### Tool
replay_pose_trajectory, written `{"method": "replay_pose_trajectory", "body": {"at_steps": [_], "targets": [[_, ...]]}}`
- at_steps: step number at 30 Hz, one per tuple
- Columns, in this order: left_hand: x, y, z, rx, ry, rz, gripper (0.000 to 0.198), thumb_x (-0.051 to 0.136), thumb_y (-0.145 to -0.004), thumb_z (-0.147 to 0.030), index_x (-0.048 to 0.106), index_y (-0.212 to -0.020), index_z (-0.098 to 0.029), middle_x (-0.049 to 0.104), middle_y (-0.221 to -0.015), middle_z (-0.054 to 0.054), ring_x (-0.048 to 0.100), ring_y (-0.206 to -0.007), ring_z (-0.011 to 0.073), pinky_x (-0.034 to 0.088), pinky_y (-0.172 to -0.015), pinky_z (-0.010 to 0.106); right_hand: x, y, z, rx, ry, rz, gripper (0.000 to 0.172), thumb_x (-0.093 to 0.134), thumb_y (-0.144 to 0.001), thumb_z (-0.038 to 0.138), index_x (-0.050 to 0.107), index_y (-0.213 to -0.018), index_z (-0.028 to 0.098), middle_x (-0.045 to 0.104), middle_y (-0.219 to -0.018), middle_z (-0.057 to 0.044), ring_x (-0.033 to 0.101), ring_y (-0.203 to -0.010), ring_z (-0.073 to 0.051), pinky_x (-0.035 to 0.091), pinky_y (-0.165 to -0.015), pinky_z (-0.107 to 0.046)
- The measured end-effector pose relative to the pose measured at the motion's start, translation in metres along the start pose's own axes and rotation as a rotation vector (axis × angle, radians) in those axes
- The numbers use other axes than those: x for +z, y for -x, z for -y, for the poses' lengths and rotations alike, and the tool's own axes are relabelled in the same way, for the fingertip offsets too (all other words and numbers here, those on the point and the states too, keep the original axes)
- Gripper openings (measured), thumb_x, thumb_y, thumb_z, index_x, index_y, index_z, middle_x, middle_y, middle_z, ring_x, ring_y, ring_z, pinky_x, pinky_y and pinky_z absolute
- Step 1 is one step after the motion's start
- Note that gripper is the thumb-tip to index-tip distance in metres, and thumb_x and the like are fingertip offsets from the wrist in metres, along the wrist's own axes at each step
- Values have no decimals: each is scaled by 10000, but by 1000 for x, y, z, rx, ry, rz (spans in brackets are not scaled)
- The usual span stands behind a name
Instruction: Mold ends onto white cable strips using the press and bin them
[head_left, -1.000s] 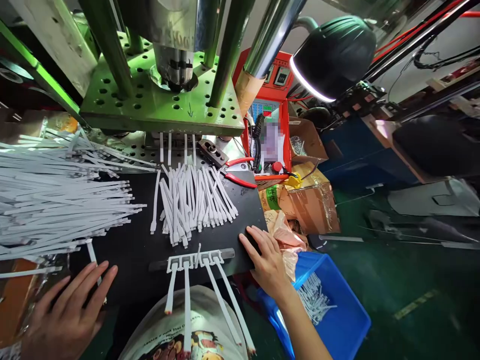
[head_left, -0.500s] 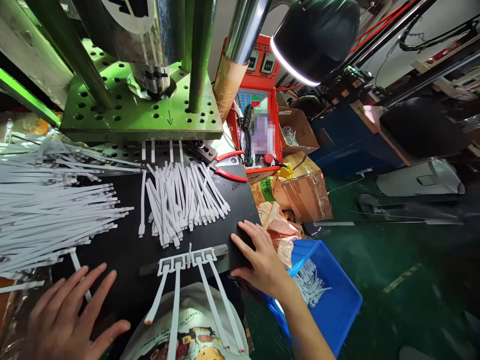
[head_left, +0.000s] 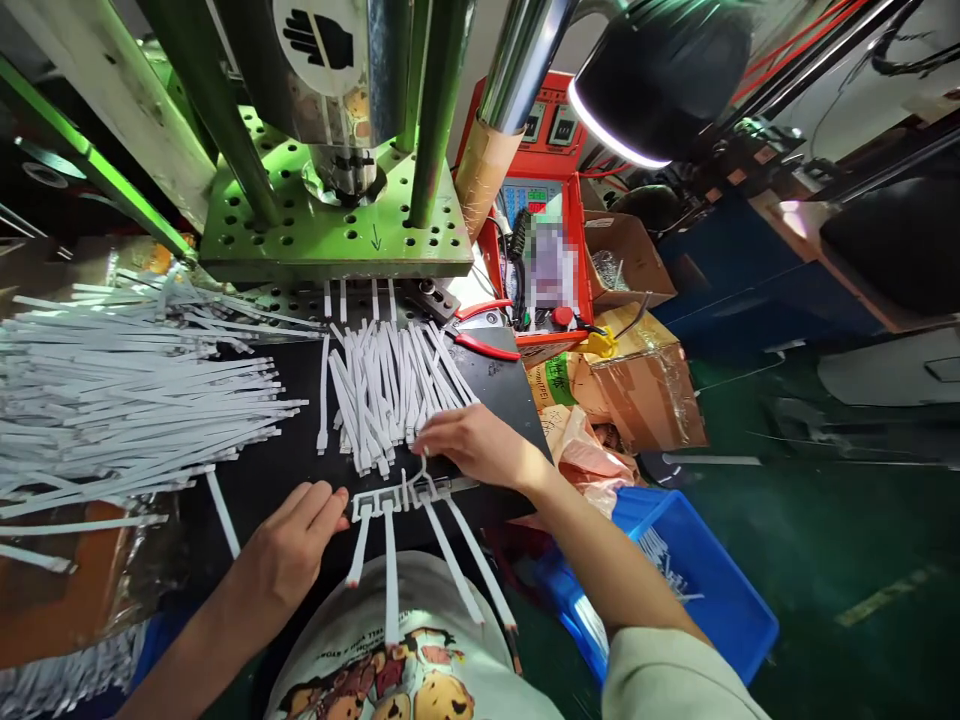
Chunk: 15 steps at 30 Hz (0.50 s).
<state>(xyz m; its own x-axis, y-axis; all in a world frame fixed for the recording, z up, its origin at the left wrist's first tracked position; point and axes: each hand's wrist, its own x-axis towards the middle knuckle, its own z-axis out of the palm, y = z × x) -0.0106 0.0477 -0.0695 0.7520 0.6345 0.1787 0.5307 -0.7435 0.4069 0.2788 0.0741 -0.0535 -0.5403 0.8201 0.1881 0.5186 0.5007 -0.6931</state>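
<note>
Near the table's front edge lies a narrow metal bar [head_left: 459, 484] carrying a white moulded plastic strip [head_left: 373, 500]. Several flat white cables [head_left: 391, 570] hang from it toward my shirt. My left hand [head_left: 289, 545] is closed around the bar's left end, which its fingers cover. Above the right half of the strip, my right hand [head_left: 469, 445] pinches a thin white plastic runner [head_left: 424, 468], bent up from the strip. Just behind my right hand is a pile of short white cables [head_left: 382, 390].
A large heap of white cables [head_left: 150, 390] covers the left side. A green press [head_left: 337, 235] stands behind, with red-handled pliers [head_left: 487, 345] beside it. At right are a red control box [head_left: 559, 340], a cardboard box [head_left: 649, 390] and a blue bin [head_left: 739, 600].
Both hands, open before, have come in to the bar. The left has closed on its left end; the right has taken hold of the runner and bent it up. The view has shifted left.
</note>
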Motion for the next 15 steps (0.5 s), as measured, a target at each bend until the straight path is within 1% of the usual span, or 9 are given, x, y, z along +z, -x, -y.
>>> {"method": "replay_pose_trajectory", "body": {"at_steps": [2, 3, 4, 5, 7, 10, 12, 14, 15], "targets": [[-1, 0, -5, -24, -11, 16, 238, 352, -989, -35, 567, -995, -138, 505, -826, 35, 534, -775, 153, 495, -682, 263, 3, -30, -3, 51, 44, -215, 320, 436, -875, -18, 693, -964, 152, 696, -889, -37, 662, -739, -110, 500, -695, -200], [-1, 0, -7, -41, -17, 27, 232, 358, -992, -48, 570, -987, -141, 510, -832, 37, 542, -785, 160, 499, -689, 273, 4, -42, -2, 74, 67, -326, 306, 433, -873, -4, 684, -960, 146, 687, -866, -39, 654, -725, -116, 499, -686, -207], [0, 2, -7, -64, -22, 35, 224, 366, -994, -59, 574, -990, -143, 517, -843, 39, 552, -801, 168, 505, -701, 283, 4, -50, -1, 98, 85, -417, 283, 433, -883, 19, 677, -949, 146, 678, -844, -40, 646, -711, -122, 498, -678, -214], [-1, 3, -7, -84, -22, 30, 222, 368, -996, -70, 577, -1010, -144, 524, -853, 41, 564, -815, 174, 511, -712, 291, 2, -54, 0, 121, 98, -476, 258, 436, -902, 52, 673, -936, 150, 669, -818, -38, 637, -693, -126, 494, -667, -220], [-5, 4, -4, -79, 12, 30, 231, 361, -1009, -104, 578, -1073, -153, 543, -871, 41, 592, -832, 173, 519, -720, 285, -3, -50, 4, 175, 133, -541, 229, 443, -941, 114, 665, -913, 163, 659, -788, -35, 618, -655, -130, 480, -637, -228], [-24, -9, 5, 4, 92, 30, 227, 374, -1040, -212, 570, -1152, -189, 579, -910, 36, 624, -819, 151, 515, -710, 248, -11, -28, 12, 220, 212, -588, 215, 448, -965, 148, 650, -899, 175, 658, -767, -31, 611, -641, -135, 466, -623, -235], [-40, -31, 9, 51, 77, -56, 241, 399, -1043, -243, 549, -1228, -209, 605, -960, 41, 636, -847, 147, 507, -740, 240, -13, -14, 19, 223, 259, -603, 209, 448, -968, 144, 641, -897, 178, 660, -769, -31, 620, -660, -140, 470, -631, -238], [-52, -59, 11, 91, 22, -187, 289, 430, -1034, -216, 513, -1311, -212, 625, -1014, 50, 639, -896, 150, 503, -796, 244, -12, -5, 27, 223, 281, -607, 203, 447, -967, 136, 636, -909, 180, 669, -800, -37, 631, -679, -142, 483, -641, -238], [-56, -73, 11, 128, 7, -218, 303, 446, -1026, -194, 511, -1322, -214, 632, -1032, 50, 638, -918, 149, 502, -820, 245, -11, -3, 31, 223, 288, -610, 201, 445, -966, 133, 635, -922, 182, 677, -827, -43, 635, -684, -142, 490, -645, -238]]}}
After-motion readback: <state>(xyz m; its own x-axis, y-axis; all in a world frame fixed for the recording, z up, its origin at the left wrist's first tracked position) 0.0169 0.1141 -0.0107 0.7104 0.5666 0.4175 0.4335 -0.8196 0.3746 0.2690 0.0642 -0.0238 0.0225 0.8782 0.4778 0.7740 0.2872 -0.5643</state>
